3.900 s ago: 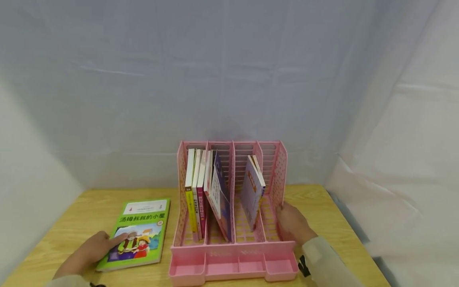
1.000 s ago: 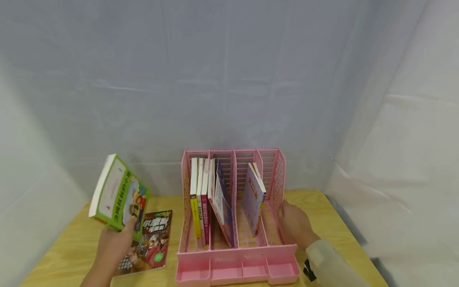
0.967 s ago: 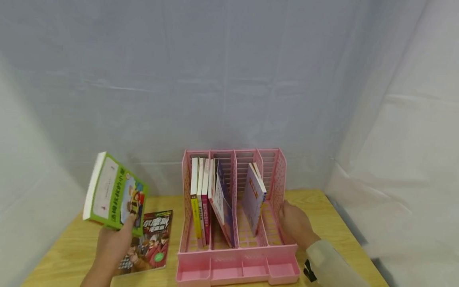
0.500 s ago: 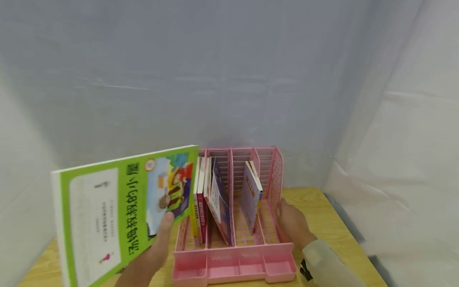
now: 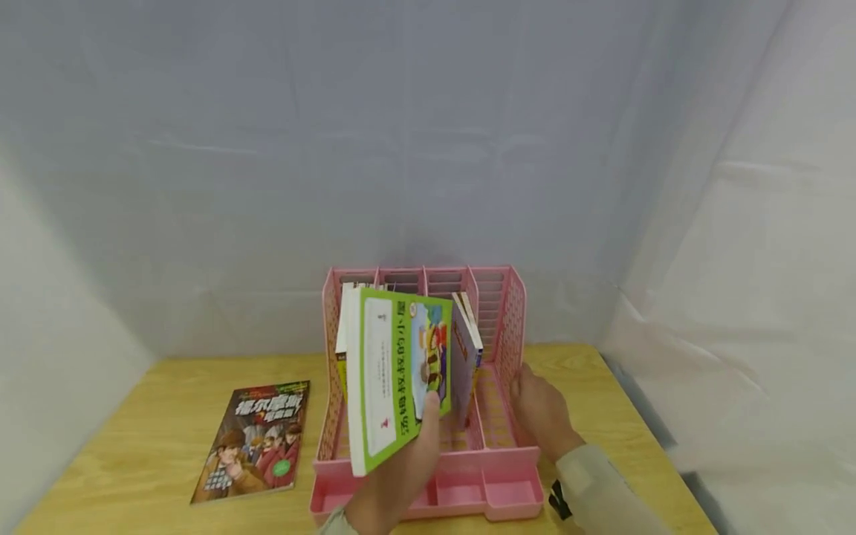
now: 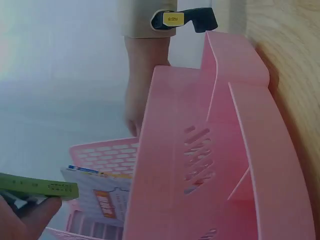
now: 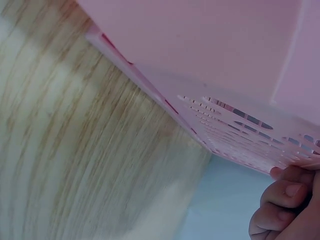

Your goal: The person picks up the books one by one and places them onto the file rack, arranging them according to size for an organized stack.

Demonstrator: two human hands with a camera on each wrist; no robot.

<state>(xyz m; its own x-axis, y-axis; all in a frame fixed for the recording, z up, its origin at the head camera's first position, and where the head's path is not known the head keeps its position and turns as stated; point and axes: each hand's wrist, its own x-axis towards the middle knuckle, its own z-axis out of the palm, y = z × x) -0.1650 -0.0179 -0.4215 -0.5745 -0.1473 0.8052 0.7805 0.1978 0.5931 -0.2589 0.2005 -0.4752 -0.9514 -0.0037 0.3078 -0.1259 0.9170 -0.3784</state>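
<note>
In the head view my left hand [image 5: 404, 468] grips a thick green-covered book [image 5: 377, 364], thumb on its front cover. The book is tilted in front of the left and middle slots of a pink book rack [image 5: 513, 316], above its front trays. A lavender book [image 5: 463, 364] leans in the third slot, just right of the green one. Other books [image 5: 342, 327] in the left slots are mostly hidden. My right hand [image 5: 545, 416] holds the front edge of the rack's right side wall; the right wrist view shows curled fingers [image 7: 282, 195] there.
A dark comic-style book [image 5: 250, 446] lies flat on the wooden table [image 5: 160, 401], left of the rack. Small pink trays [image 5: 461, 492] run along the rack's front. Behind and on both sides hangs pale sheeting [image 5: 428, 148].
My left hand has lifted the green book off the dark book and carried it right, in front of the rack, turning it on edge. The right hand stays on the rack's side wall.
</note>
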